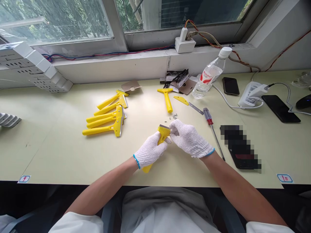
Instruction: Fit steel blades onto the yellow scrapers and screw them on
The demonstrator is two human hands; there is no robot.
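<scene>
A yellow scraper (163, 132) with a metal blade at its head is gripped in my left hand (151, 149), its handle end showing below the wrist. My right hand (190, 137) pinches at the right side of the scraper's head; whatever is between the fingertips is hidden. Both hands wear white knit gloves with blue cuffs. Just beyond the right fingertips lie several small screws (175, 116). Farther back rest a yellow scraper handle piece (167, 101) and a yellow blade cover (181, 100) beside a loose metal blade (195, 108). A screwdriver (213, 132) lies to the right.
Several yellow scrapers (104, 121) lie in a group on the left. A water bottle (210, 76) stands at the back, near torn black packaging (181, 79). Phones (280, 108), a power strip (251, 94) and cables occupy the right. White stacked boxes (36, 69) stand far left.
</scene>
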